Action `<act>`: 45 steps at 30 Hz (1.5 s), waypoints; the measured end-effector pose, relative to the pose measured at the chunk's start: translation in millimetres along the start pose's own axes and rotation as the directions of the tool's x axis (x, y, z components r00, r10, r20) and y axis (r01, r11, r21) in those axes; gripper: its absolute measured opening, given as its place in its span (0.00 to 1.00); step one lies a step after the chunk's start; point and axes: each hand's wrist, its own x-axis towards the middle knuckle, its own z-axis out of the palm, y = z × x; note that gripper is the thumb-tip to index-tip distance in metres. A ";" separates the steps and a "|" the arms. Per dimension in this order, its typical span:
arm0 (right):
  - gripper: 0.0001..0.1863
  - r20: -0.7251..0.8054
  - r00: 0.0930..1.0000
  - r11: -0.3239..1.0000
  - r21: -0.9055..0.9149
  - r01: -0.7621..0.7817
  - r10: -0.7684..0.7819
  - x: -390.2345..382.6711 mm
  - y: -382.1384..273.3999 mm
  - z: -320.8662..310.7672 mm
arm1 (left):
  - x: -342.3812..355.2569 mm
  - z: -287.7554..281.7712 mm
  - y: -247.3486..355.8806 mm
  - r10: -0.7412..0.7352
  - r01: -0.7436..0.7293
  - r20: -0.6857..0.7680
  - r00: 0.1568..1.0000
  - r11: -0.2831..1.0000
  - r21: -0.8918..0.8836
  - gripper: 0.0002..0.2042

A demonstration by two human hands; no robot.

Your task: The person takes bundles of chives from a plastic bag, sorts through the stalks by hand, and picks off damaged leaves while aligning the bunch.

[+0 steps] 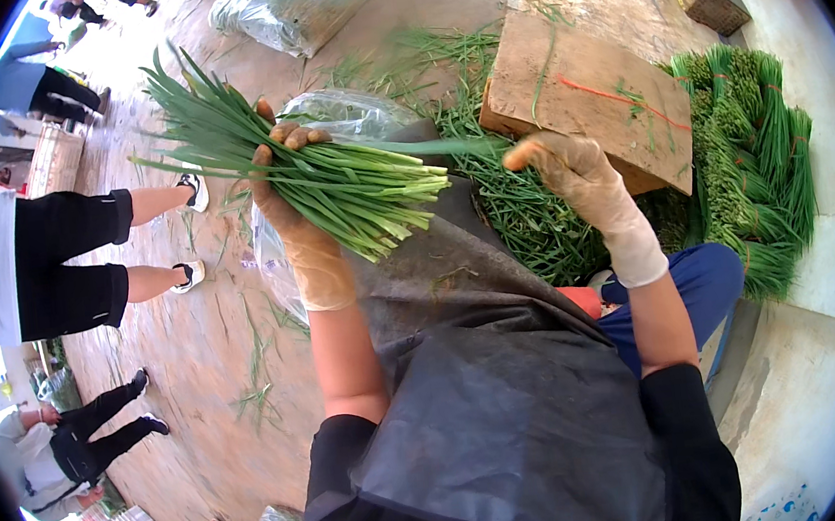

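Observation:
My left hand (295,187), in a soiled light glove, is closed around a thick bunch of garlic chives (360,181). Their pale cut ends point right and the dark leaf tips spread to the upper left. My right hand (565,171), gloved too, is off to the right of the bunch with its fingers pinched together. A motion-blurred green chive leaf (452,145) stretches between the bunch and its fingertips. A dark apron (512,402) covers my lap beneath both hands.
A wooden board (592,93) lies ahead on the right, beside banded green bundles (744,159). Loose green trimmings (534,214) are heaped below the board. Clear plastic (353,111) lies beyond my left hand; a wrapped bale (298,6) is farther off. Several people stand at left, one close by (56,260).

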 end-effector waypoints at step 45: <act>0.41 0.072 0.984 0.953 -0.271 -0.137 0.162 -52.2 -36.5 45.7 | -106.4 38.8 -74.5 -0.287 0.458 -0.370 0.884 0.690 0.560 0.22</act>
